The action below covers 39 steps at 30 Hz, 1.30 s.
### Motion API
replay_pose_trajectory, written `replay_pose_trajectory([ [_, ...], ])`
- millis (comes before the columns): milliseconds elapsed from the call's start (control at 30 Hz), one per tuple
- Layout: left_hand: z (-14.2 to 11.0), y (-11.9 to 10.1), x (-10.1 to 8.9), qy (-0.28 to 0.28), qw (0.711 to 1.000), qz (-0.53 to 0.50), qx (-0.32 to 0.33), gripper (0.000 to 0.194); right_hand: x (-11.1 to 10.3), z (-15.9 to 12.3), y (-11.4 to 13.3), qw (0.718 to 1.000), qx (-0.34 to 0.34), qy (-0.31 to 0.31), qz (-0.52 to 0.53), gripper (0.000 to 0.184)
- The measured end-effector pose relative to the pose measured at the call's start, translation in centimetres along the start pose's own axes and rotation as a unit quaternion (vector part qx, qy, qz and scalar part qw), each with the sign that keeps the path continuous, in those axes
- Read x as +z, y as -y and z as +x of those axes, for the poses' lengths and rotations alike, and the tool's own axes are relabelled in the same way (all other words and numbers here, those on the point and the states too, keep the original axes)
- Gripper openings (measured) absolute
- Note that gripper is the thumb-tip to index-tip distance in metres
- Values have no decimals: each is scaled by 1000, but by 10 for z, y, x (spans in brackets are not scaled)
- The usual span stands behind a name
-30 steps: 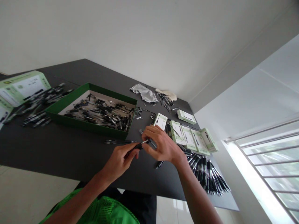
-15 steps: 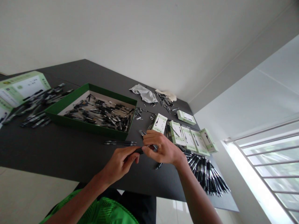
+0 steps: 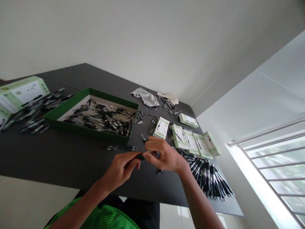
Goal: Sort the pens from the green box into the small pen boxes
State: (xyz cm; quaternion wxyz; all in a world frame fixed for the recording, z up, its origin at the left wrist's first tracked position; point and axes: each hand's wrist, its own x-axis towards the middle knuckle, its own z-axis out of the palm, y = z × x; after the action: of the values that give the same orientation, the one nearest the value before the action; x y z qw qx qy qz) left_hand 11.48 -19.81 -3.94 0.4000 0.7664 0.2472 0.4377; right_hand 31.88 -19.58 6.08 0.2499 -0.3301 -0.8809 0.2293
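closely, left hand (image 3: 119, 170), right hand (image 3: 165, 157) on pen (image 3: 140, 156), near table edge (image 3: 59, 182)

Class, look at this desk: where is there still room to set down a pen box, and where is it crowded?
Dark tabletop shows in a wide strip between the green tray and the near edge, beside the left hand. A smaller patch lies behind the tray, toward the far corner. Beyond the right hand, pale green pen boxes and a heap of black pens crowd the table.

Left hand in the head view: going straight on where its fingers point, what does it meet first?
Probably the right hand, just ahead, past the black pen that the left hand grips.
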Motion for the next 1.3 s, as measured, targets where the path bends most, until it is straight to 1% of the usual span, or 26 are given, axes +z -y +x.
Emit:
replay_pose_trajectory([
  [67, 0, 0, 1, -4, 1000, 2, -4, 25, -4, -5, 0, 1000, 7, -5, 1, 41],
  [133, 0, 0, 1, -22, 999, 5, -23, 27, -12, -13, 1, 1000, 24, -14, 10, 47],
  [233, 2, -1, 0, -76, 995, 3, -66, 30, -27, -28, -2, 995, 75, -58, 31, 57],
  [300, 3, -1, -1, -107, 991, -5, -78, 27, -34, -38, -6, 990, 102, -92, 34, 58],
  [367, 3, -1, -1, -121, 990, -12, -76, 25, -37, -43, -13, 987, 114, -108, 23, 56],
  [500, 2, 2, 2, -118, 989, -37, -83, 23, -33, -43, -29, 984, 140, -105, -39, 44],
  [600, 0, 3, 3, -117, 987, -52, -92, 24, -28, -39, -44, 975, 166, -120, -87, 37],
  [833, 0, 2, 3, -126, 988, -34, -85, 26, -22, -43, -74, 959, 202, -146, -137, 24],
  [967, 1, 2, 3, -126, 986, -37, -100, 30, -16, -48, -82, 951, 213, -166, -154, 17],
  [1133, 2, 0, 2, -131, 986, -33, -102, 28, -11, -52, -90, 953, 205, -136, -176, 13],
  [1200, 2, -1, 2, -139, 985, -26, -98, 26, -12, -52, -92, 948, 206, -144, -196, 13],
  [1300, 3, 0, 2, -148, 984, -17, -94, 24, -16, -49, -92, 940, 199, -175, -213, 14],
])
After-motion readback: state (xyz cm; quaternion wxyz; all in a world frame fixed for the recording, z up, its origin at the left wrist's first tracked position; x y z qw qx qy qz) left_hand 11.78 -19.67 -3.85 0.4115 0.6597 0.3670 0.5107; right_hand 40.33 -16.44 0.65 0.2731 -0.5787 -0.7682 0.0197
